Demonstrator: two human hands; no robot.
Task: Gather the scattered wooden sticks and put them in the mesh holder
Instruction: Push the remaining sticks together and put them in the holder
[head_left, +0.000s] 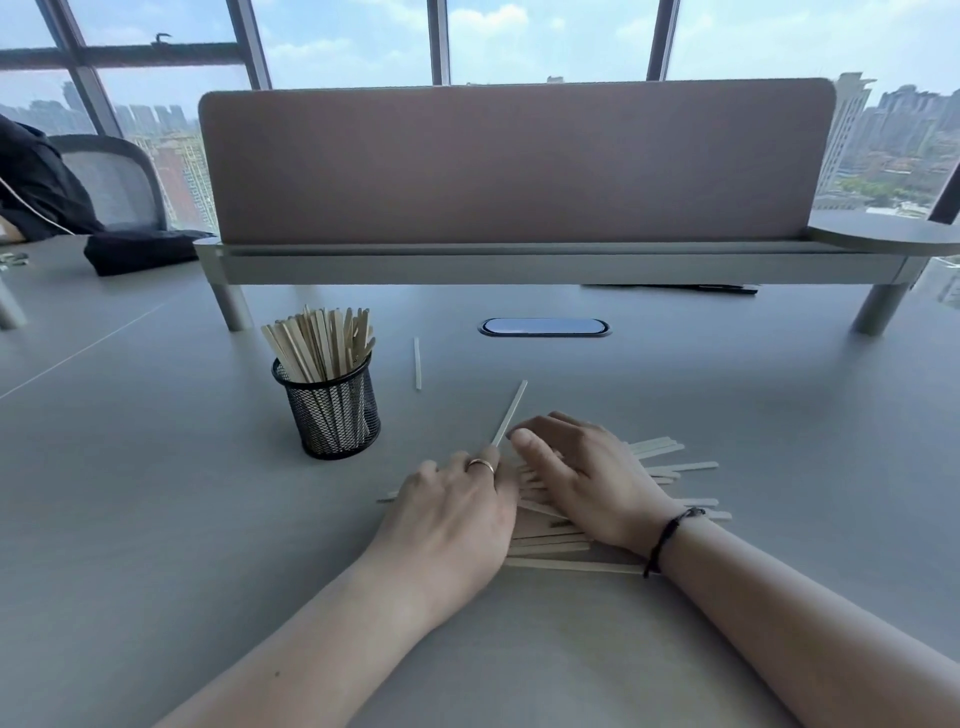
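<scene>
Grey desk (156, 493), hands on sticks (670, 467)

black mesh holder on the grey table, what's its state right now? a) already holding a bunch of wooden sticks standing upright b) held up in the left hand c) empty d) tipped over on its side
a: the black mesh holder stands upright on the grey table with many wooden sticks poking out of its top, apart from both hands, which rest on the loose pile of wooden sticks.
</scene>
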